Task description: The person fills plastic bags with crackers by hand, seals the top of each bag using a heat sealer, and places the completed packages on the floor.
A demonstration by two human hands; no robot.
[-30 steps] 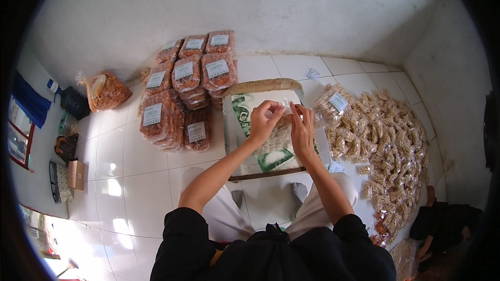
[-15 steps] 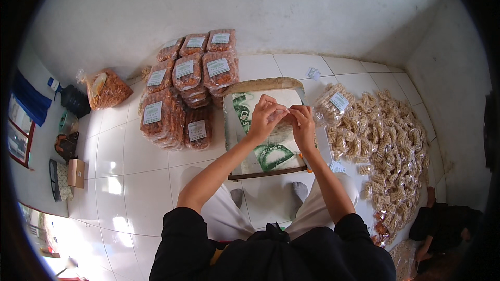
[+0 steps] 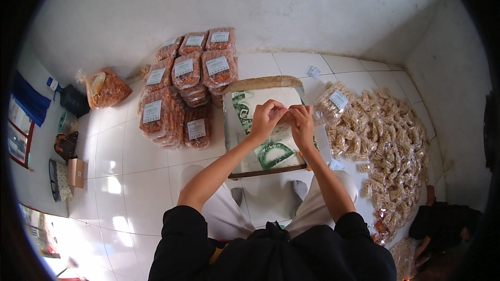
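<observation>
My left hand (image 3: 265, 118) and my right hand (image 3: 302, 124) meet above a low padded board (image 3: 245, 166) covered with a white, green-printed sheet (image 3: 276, 153). The fingertips of both are pinched on thin clear plastic (image 3: 285, 113); most of it and whatever it holds is hidden by my fingers. A small orange item (image 3: 303, 155), too small to make out, shows at the board's right side. A labelled clear bag of pale crisps (image 3: 329, 103) lies just right of the board.
Stacked bags of orange-brown snacks (image 3: 164, 109) stand left. A large bag (image 3: 107, 91), water jug (image 3: 75, 101) and cardboard box (image 3: 76, 174) line the left wall. Many small pale packets (image 3: 388, 151) cover the right floor. A person in black (image 3: 442, 224) is at lower right.
The pale bagged contents visible below my hands a second ago are out of sight, exposing more printed sheet. My fingertips have drawn closer together. The orange item has come into view.
</observation>
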